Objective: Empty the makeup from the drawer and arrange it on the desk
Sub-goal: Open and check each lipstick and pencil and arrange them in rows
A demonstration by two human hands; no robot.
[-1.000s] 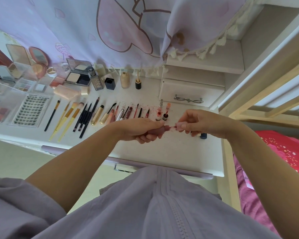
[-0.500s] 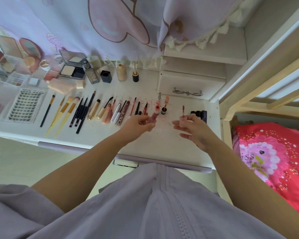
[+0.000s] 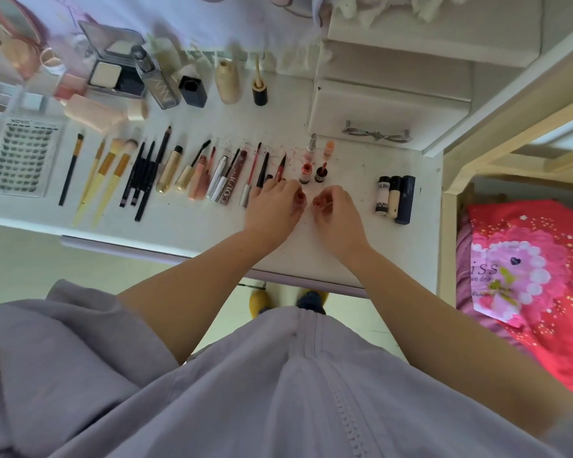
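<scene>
I pinch the lip gloss tube (image 3: 300, 199) in my left hand (image 3: 272, 209), its wand cap (image 3: 319, 202) in my right hand (image 3: 336, 214), mid-desk (image 3: 361, 246) toward its front edge; I'd stand both upright, aligned with the row.

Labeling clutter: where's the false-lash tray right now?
Head view, far left of the desk: the false-lash tray lies flat, left of the black-handled brush.

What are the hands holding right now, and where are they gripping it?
The left hand pinches a small reddish lip tube at its end; the right hand pinches its reddish cap piece in the fingertips.
</scene>
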